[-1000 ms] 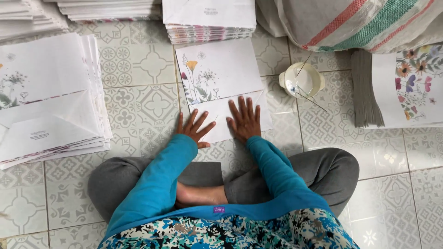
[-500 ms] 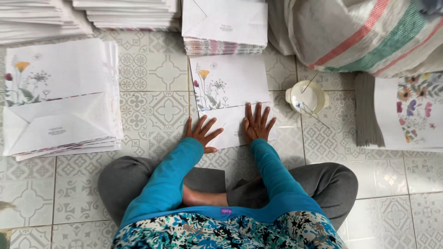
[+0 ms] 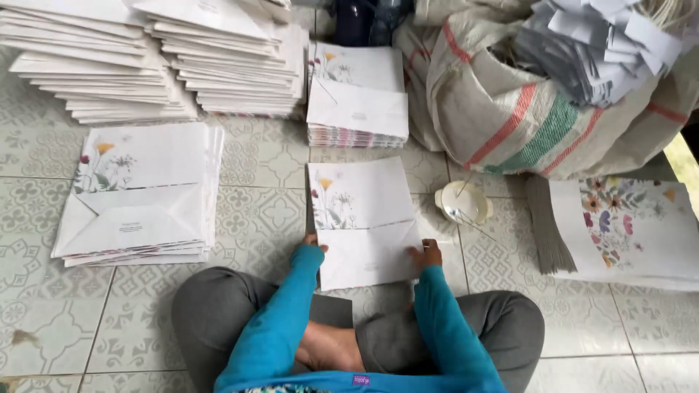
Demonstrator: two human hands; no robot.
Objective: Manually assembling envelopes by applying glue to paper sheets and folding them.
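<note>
A white folded envelope with a flower print (image 3: 362, 218) lies on the tiled floor in front of my crossed legs. My left hand (image 3: 312, 244) grips its left edge, mostly hidden under the blue sleeve. On the right edge, near the lower flap, my right hand (image 3: 428, 253) holds the paper with curled fingers. Both hands sit at the envelope's sides rather than flat on it.
A small white glue bowl with a stick (image 3: 463, 204) stands right of the envelope. Stacks of envelopes lie at the left (image 3: 138, 193), behind (image 3: 357, 98) and far back (image 3: 153, 58). A striped sack of paper scraps (image 3: 539, 94) and flat floral sheets (image 3: 619, 233) are at the right.
Both hands slid from pressing flat on the lower flap to gripping the envelope's left and right edges. The camera tilted up, showing more stacks and the sack.
</note>
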